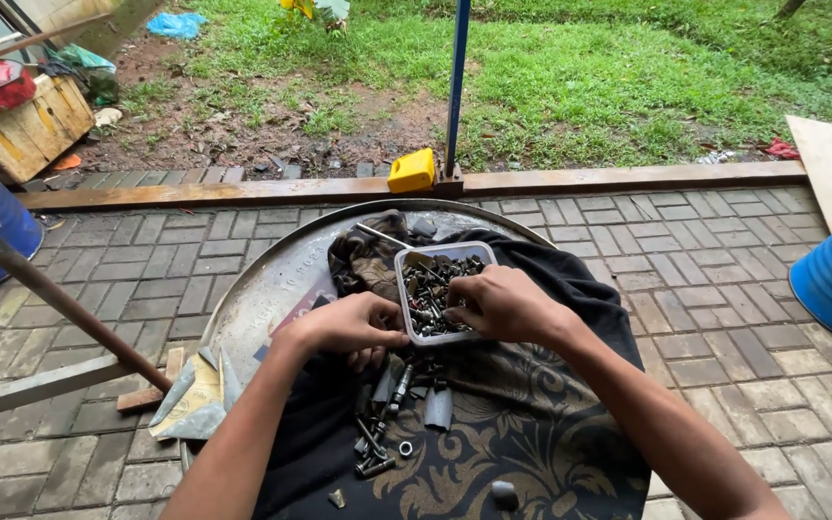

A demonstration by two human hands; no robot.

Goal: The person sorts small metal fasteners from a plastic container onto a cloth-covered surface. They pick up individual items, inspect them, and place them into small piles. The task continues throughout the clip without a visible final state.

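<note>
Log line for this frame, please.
left hand: at near edge of tub, grip unclear | right hand: fingers in plastic tub of bolts | loose bolts on dark cloth

Two hands, left [349, 325] and right [505, 304], meet at a plastic tub [440, 289] of bolts. Loose bolts [384, 424] lie on dark patterned cloth [522, 424].

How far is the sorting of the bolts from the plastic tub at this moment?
Already out: a small group of bolts and nuts lies on the dark patterned cloth in front of the plastic tub. In hand: the right hand reaches into the tub, and the left hand is at its near edge; what its fingers hold is hidden. Left: the tub looks nearly full of hardware.
</note>
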